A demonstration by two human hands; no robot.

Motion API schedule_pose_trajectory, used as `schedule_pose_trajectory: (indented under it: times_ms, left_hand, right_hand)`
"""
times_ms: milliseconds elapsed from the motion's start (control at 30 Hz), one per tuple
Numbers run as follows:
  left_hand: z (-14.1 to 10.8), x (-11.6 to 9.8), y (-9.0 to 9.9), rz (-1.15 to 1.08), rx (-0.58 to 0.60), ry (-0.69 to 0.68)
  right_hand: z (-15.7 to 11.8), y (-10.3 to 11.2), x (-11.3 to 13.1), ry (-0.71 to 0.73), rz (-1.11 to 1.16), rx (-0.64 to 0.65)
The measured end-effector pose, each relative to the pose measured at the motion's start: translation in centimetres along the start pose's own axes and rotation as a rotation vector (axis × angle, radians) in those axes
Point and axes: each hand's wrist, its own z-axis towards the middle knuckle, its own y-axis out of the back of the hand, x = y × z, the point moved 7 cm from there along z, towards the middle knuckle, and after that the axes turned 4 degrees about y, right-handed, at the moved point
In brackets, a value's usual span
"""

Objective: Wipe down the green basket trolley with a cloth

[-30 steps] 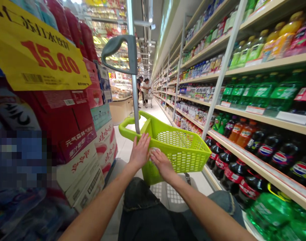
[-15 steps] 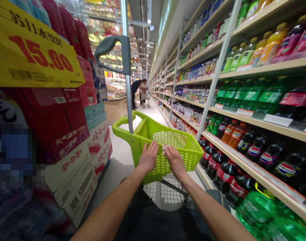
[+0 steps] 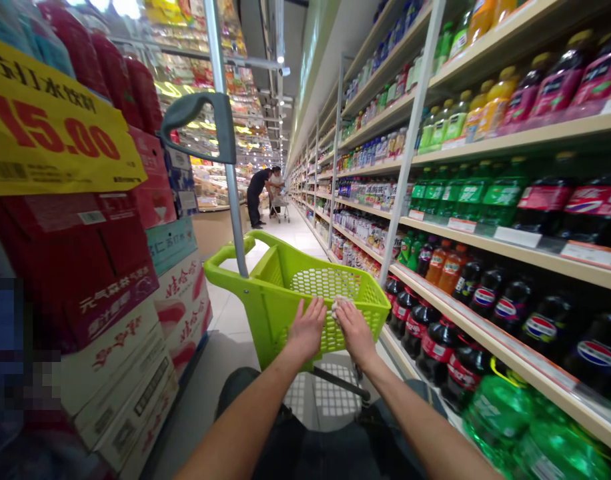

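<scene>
Left hand is lying open on green basket's side; right hand is clamping white wad there. Both are sliding farther from basket's pole, covering side's farther stretch.

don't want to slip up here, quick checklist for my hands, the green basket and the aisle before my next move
1. Left hand touching the green basket: ok, fingers spread on its side
2. White wipe in the right hand: ok, pressed near the rim
3. Grey handle clear of both hands: ok
4. Basket's wheels locked: cannot tell
5. Aisle ahead free of people: not ok, two people stand by a cart farther along
</scene>
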Motion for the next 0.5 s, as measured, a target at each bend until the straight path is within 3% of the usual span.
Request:
schedule_pose_trajectory:
  times_ms: [167,367,500]
  left_hand:
    - [0.1,-1.2,-0.2,-0.023,0.032,-0.045]
    - [1.0,-0.7,-0.1,0.008,0.048,0.023]
    - [1.0,-1.2,-0.3,0.0,0.055,0.013]
  right_hand:
    - [-4.0,-1.3,-1.1,-0.022,-0.005,0.107]
    - [-2.2,1.5,-4.0,-0.114,-0.047,0.024]
    - [-4.3,0.2,-5.0,-0.137,-0.043,0.104]
